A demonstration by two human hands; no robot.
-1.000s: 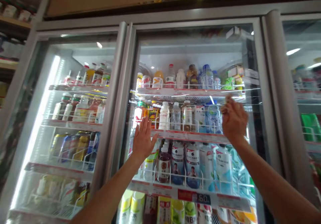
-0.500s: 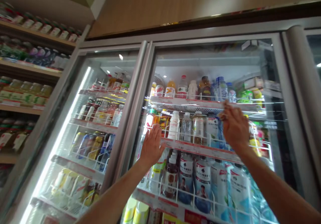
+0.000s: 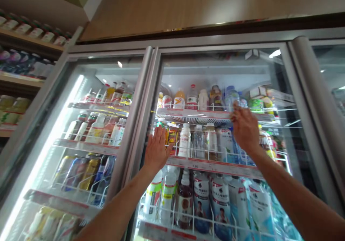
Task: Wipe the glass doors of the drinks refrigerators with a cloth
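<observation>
A glass fridge door point(image 3: 215, 62) with a grey metal frame stands in front of me, and bottled drinks show through it. My left hand point(image 3: 156, 149) lies flat against the left part of the glass, its fingers stretched out and nothing in it. Higher up, my right hand point(image 3: 245, 127) is at the glass before the upper shelf, with its fingers bent and pressed together. At its fingertips is a small brownish patch; I cannot tell whether it is a held cloth or a reflection. Behind the glass, near my left hand, stands a white bottle point(image 3: 184, 140).
A second glass door point(image 3: 104, 63) with drinks behind it adjoins on the left. The metal door edge point(image 3: 142, 115) runs between the two doors. Farther left are wooden shelves point(image 3: 24, 76) of jars and bottles. A wood panel point(image 3: 188, 7) spans the top.
My view has shifted, so the shelves at the far left sit farther left in it. My right hand has moved slightly up the glass; my left hand stays flat on it.
</observation>
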